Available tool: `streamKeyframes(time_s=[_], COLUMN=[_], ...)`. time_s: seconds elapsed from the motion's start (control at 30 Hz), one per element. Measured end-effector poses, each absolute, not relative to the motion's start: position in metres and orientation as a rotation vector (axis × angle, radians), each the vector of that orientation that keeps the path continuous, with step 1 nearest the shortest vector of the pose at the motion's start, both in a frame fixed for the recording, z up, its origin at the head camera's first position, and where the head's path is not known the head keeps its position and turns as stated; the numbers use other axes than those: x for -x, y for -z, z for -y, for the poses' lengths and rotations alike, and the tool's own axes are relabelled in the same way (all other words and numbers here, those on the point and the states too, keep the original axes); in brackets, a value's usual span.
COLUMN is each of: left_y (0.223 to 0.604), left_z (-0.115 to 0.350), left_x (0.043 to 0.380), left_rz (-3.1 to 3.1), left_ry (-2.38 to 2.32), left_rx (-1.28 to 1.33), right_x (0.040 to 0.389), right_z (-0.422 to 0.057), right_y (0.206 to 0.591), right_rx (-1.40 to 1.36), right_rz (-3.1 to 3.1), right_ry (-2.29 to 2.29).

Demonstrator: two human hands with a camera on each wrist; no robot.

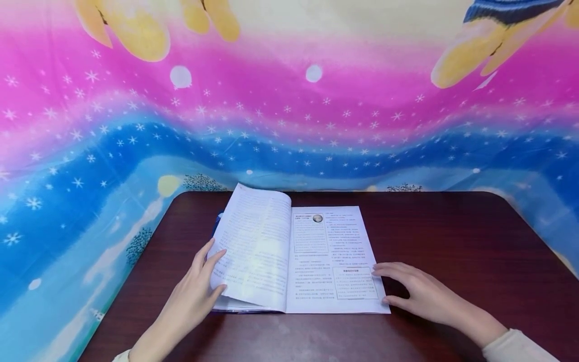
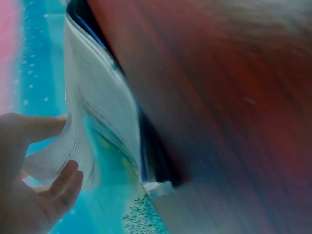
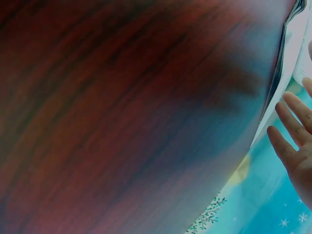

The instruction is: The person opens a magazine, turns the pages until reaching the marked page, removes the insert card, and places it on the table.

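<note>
An open magazine [image 1: 312, 281] lies on the table, its right page flat and its left leaf [image 1: 258, 236] raised and bowed. At the left edge, my left hand [image 1: 192, 286] touches this leaf with thumb and fingers spread apart. In the left wrist view, the loose leaf [image 2: 87, 156] curves close by the fingers [image 2: 63, 185]. My right hand [image 1: 420, 291] rests at the right page's lower outer edge, fingertips on the paper. The right wrist view shows its fingers [image 3: 290, 122] spread beside the magazine [image 3: 278, 87].
The dark reddish-brown wooden table [image 1: 452, 231] extends to both sides of the magazine. Behind and beside it hangs a pink and blue patterned cloth [image 1: 289, 125] with snowflakes. A blue cover edge [image 1: 218, 219] shows under the left leaf.
</note>
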State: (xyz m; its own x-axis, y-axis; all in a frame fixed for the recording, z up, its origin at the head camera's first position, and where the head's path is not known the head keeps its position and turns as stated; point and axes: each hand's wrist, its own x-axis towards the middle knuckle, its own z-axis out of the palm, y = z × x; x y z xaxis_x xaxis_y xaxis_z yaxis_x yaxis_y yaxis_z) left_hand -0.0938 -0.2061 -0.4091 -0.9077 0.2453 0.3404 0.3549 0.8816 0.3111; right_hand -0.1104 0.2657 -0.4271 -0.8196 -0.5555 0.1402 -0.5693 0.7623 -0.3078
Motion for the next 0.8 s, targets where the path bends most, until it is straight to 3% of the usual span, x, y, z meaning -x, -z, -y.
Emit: streamKeyframes(time_s=[0.8], left_y=[0.428], left_z=[0.227], left_x=[0.1], left_rz=[3.101], left_ry=[0.476], left_rx=[0.342], right_x=[0.113], right_z=[-0.263], right_y=[0.437], right_rx=[-0.901], right_rz=[3.005], right_ry=[-0.535])
